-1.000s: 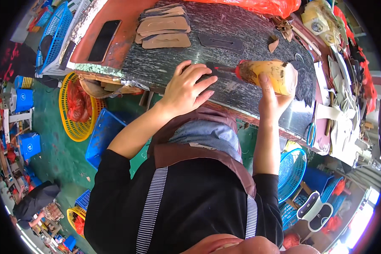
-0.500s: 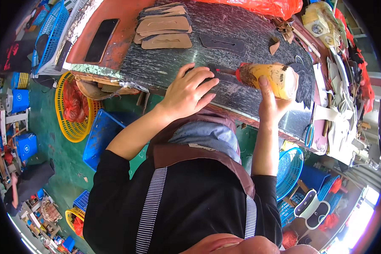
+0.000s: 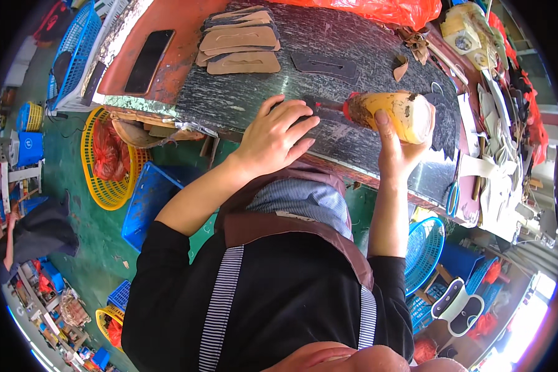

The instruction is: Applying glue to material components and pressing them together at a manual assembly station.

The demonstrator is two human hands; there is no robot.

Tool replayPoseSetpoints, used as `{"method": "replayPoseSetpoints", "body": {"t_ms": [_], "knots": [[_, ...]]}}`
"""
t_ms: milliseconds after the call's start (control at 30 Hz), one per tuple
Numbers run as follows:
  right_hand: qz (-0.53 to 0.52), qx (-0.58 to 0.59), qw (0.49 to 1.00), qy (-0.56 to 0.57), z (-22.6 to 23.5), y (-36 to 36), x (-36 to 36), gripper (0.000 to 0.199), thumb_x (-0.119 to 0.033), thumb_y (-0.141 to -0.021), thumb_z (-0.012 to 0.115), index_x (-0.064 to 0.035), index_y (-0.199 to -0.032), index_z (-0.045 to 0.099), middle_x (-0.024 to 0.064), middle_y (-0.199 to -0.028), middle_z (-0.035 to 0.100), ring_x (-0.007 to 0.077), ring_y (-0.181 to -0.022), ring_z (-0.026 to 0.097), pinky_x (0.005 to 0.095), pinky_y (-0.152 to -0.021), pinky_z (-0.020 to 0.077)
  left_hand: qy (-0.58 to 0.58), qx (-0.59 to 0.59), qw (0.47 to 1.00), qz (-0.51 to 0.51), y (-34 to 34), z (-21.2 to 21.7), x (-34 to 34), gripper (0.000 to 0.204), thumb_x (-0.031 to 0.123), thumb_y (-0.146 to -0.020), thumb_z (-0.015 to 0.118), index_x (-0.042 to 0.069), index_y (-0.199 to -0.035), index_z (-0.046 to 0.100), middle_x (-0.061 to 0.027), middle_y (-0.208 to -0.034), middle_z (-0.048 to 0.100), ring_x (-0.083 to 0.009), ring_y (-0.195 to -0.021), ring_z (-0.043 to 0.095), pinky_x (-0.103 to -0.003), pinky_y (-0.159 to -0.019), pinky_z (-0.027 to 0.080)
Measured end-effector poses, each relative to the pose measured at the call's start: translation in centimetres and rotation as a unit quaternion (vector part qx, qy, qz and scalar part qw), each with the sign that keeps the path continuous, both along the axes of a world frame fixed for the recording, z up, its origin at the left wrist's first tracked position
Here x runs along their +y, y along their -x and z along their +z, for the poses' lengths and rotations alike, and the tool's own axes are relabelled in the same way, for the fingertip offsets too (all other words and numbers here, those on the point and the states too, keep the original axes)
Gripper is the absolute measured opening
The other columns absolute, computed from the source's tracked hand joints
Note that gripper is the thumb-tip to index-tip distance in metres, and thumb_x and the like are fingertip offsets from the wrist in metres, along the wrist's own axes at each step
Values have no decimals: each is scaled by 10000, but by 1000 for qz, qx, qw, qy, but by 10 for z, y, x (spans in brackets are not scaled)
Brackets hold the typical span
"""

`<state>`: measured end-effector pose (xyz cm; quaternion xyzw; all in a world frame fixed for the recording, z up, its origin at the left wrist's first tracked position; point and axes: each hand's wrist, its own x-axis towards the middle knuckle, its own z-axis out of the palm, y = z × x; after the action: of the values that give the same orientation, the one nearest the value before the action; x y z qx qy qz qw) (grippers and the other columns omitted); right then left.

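My left hand [image 3: 273, 137] lies palm down on the dark worktable [image 3: 353, 43], fingers spread, pressing a dark flat piece that is mostly hidden under it. My right hand [image 3: 395, 152] grips a yellow glue bottle [image 3: 394, 113] lying sideways, its red nozzle [image 3: 328, 106] pointing left at my left fingertips. A stack of tan cut pieces [image 3: 239, 46] lies farther back on the table. One dark cut piece [image 3: 323, 65] rests flat beyond my hands.
A black phone [image 3: 147, 61] lies on the table's red-brown left part. An orange bag [image 3: 378, 9] sits at the far edge. White parts and tools crowd the right side [image 3: 496, 142]. Yellow [image 3: 108, 161] and blue baskets [image 3: 149, 201] stand on the green floor. A person sits at far left [image 3: 34, 229].
Both hands stay nearly in place. The bottle's nozzle stays at my left fingertips, and my left fingers have spread a little over the dark piece.
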<state>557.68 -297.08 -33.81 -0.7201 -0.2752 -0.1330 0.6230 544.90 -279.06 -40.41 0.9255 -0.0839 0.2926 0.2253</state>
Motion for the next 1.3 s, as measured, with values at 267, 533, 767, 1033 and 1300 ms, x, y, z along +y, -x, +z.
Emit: {"method": "replayPoseSetpoints", "body": {"t_ms": [267,533,767,1033,1300], "knots": [[-7,-15,1000,21,5,-1,-13,574,-135,-654,875,7,-1126,581,116,-1068,610,221,-877,631,304,-834,517,-8,7,1000,0,0,1,0,328,169,-798,719,69,-1103,646,-73,-1141,582,-237,-1129,557,-455,-1054,370],[-20,-30,999,24,3,3,-15,557,-131,-659,868,3,-1118,582,116,-1051,615,221,-883,634,305,-814,525,1,15,1000,-17,-2,4,-3,368,113,-771,720,57,-1127,651,-80,-1148,601,-255,-1114,579,-462,-1068,371],[-56,-11,998,2,0,1,-28,541,-117,-662,854,3,-1113,581,117,-1033,618,219,-891,633,314,-814,523,11,19,999,-35,-6,7,-3,413,129,-764,720,48,-1157,624,-97,-1132,572,-266,-1071,566,-463,-1061,369],[-64,-16,998,-17,-1,-3,-45,526,-104,-666,839,10,-1113,586,122,-1033,618,221,-868,631,309,-807,516,-44,66,997,-11,-6,13,-12,515,341,-820,693,120,-1273,588,-116,-1134,526,-291,-1090,509,-496,-1063,309],[-70,-18,997,-27,-7,-10,-60,511,-97,-675,824,12,-1114,586,121,-1040,624,219,-876,626,305,-803,510,-82,94,992,5,-8,8,-14,581,499,-848,638,205,-1343,560,-117,-1141,493,-301,-1117,467,-535,-1065,259]]}}
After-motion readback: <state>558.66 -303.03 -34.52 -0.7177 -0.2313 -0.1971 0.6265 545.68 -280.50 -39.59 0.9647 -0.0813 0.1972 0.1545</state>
